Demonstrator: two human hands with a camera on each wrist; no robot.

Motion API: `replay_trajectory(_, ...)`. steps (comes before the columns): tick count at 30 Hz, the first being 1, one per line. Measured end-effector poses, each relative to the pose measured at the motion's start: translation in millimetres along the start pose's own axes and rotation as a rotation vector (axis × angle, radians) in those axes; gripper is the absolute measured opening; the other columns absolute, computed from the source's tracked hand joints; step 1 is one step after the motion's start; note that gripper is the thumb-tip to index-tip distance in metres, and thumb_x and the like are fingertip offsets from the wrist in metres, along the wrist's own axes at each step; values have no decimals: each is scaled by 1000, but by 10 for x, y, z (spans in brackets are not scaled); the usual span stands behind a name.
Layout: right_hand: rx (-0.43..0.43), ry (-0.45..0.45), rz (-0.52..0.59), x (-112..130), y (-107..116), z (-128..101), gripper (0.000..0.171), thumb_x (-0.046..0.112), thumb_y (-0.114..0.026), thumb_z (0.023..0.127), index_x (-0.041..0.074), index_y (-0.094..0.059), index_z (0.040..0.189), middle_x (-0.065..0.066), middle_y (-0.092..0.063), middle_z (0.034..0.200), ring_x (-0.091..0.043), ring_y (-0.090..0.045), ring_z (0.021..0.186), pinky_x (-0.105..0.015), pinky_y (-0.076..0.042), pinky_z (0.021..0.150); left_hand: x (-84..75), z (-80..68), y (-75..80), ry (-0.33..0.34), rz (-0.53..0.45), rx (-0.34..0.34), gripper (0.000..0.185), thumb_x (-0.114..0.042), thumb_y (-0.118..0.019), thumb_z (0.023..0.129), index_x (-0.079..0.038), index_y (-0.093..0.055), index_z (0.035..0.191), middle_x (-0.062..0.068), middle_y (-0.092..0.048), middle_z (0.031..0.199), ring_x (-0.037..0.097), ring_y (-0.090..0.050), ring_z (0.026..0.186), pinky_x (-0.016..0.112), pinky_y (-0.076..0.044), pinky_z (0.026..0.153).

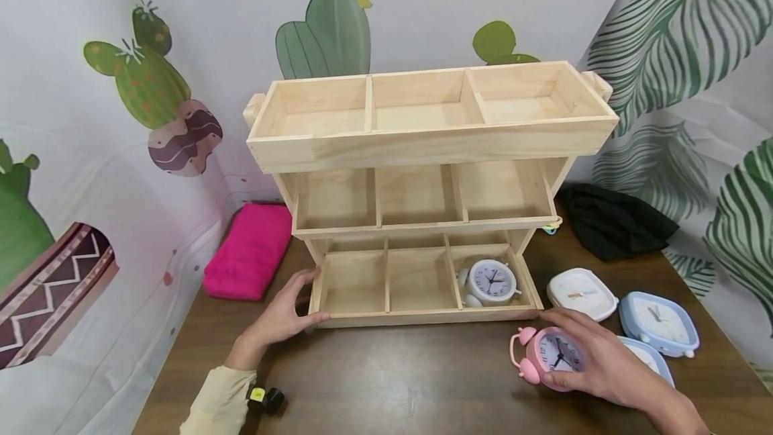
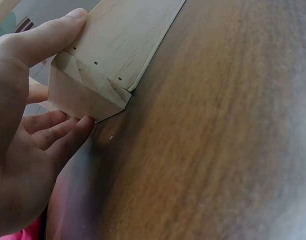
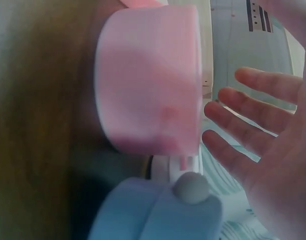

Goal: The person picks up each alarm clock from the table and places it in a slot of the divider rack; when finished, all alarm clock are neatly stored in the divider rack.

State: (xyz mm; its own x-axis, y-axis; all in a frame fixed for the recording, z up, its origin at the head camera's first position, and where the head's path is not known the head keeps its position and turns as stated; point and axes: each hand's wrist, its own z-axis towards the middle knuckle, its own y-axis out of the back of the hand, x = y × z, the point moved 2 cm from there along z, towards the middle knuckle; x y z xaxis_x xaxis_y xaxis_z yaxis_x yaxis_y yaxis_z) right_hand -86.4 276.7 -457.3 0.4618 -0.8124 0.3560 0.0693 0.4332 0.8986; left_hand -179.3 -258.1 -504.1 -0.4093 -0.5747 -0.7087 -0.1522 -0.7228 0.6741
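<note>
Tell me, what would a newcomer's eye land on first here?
First, the three-tiered wooden shelf in the middle, with a white clock in its bottom right compartment. Next, the pink clock before its lower right corner, with the right hand at it. Then the bright pink bundle left of the shelf.

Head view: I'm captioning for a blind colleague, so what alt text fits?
A person's left hand grips the lower-left corner of a three-tier wooden shelf, while the right hand is over a pink alarm clock on the table. A white clock sits in the bottom-right compartment; a blue clock lies farther right.
</note>
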Motion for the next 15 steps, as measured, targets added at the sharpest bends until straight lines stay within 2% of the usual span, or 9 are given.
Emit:
replay_trajectory(4, -45, 41, 28, -13, -48, -22, 89, 53, -90, 56, 14, -60, 130, -5, -59, 128, -8, -47, 117, 4, -16, 96, 53, -11, -9, -3, 13, -2, 91, -30, -85, 75, -4, -37, 147, 17, -42, 143, 33, -45, 129, 48, -51, 99)
replay_trajectory(8, -82, 74, 64, -25, -112, -58, 90, 50, -92, 55, 11, -60, 130, -8, -58, 127, 4, -41, 120, 5, -17, 99, 65, 7, 3, -6, 31, 0, 90, -31, -85, 76, -4, -36, 148, 16, -42, 144, 33, -45, 130, 49, -51, 99)
replay_trajectory(12, -96, 84, 74, -37, -165, -98, 94, 49, -93, 53, 9, -58, 131, -11, -56, 128, 7, -34, 124, 5, -16, 101, 52, 11, 7, -1, 13, 13, 91, -30, -85, 76, -4, -35, 148, 16, -40, 145, 33, -42, 132, 48, -50, 100)
replay_trajectory(15, -92, 73, 65, -47, -172, -106, 95, 50, -93, 53, 10, -58, 131, -11, -55, 129, 2, -36, 124, 4, -15, 102, 37, -1, -2, 11, 32, 11, 92, -33, -85, 76, -5, -36, 148, 16, -41, 145, 32, -43, 132, 50, -47, 104)
